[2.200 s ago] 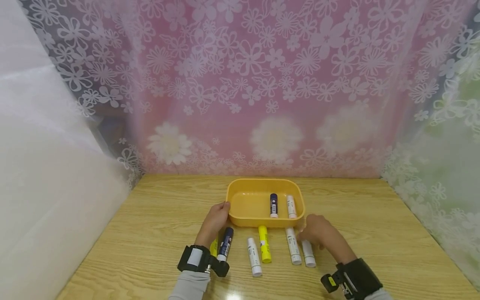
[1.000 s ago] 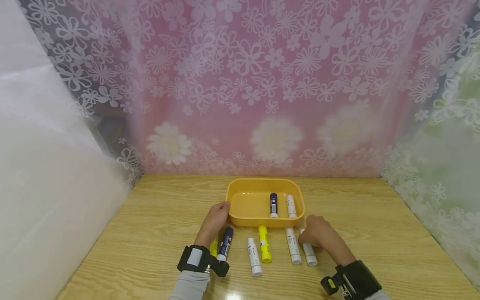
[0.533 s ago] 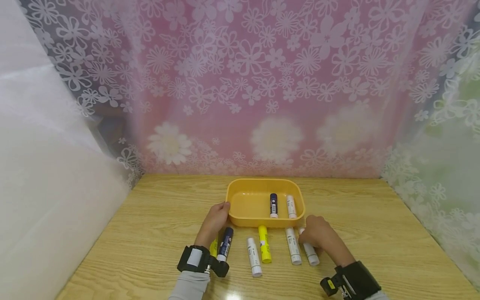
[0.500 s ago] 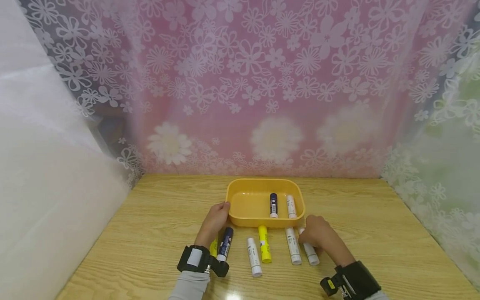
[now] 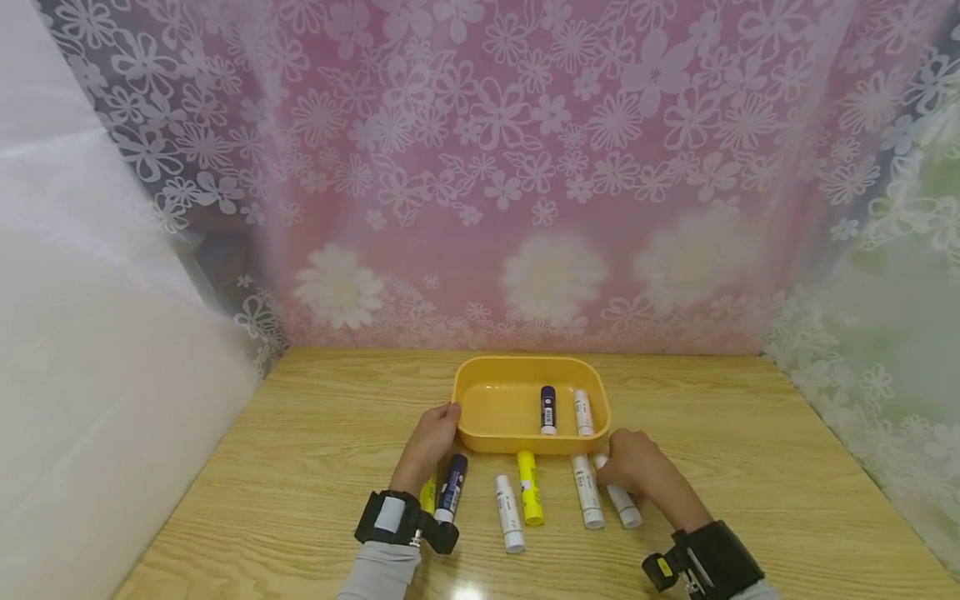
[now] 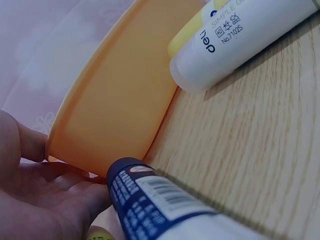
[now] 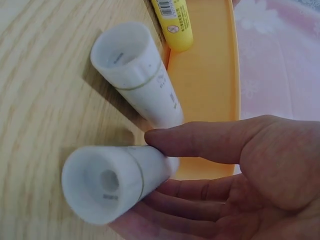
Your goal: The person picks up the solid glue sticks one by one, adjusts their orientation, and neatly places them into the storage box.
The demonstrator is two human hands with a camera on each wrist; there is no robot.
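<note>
My left hand (image 5: 431, 442) grips the left rim of a yellow-orange plastic tray (image 5: 495, 444), thumb on one side of the wall and fingers on the other. The right hand (image 5: 637, 467) pinches a white glue stick (image 5: 621, 504), its thumb on one side and fingers underneath in the right wrist view. A second white glue stick (image 7: 142, 80) lies just beside that one. Inside the tray are a navy glue stick (image 5: 548, 408) and a white glue stick (image 5: 582, 412). A navy glue stick (image 6: 150, 195) lies close to my left hand.
In front of the tray lie another white glue stick (image 5: 509, 512) and a yellow glue stick (image 5: 529, 487). A second yellow glue stick (image 5: 428, 495) is partly hidden by the left wrist. A floral curtain (image 5: 525, 167) hangs behind the wooden table (image 5: 300, 458).
My right thumb and fingers have closed on the rightmost white glue stick, and its near end has swung slightly right. The left hand and tray hold their place.
</note>
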